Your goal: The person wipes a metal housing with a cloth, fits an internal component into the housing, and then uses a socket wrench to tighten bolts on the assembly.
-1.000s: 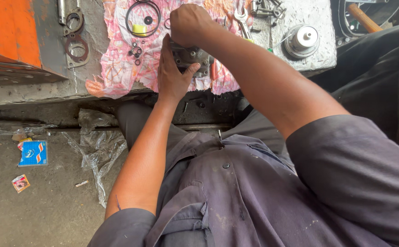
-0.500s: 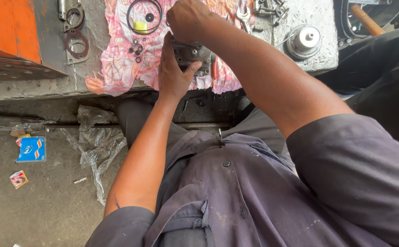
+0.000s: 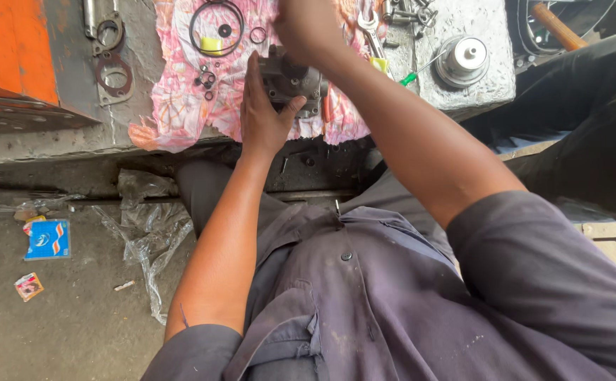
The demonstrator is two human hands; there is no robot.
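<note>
Pink cloth (image 3: 181, 106) under both hands (image 3: 262, 116), gripping grimy grey blocky metal housing (image 3: 290, 81).

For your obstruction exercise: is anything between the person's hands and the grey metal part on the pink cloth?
Nothing visible does. The left hand already grips the grey metal part from its side, and the right hand rests on top.
</note>
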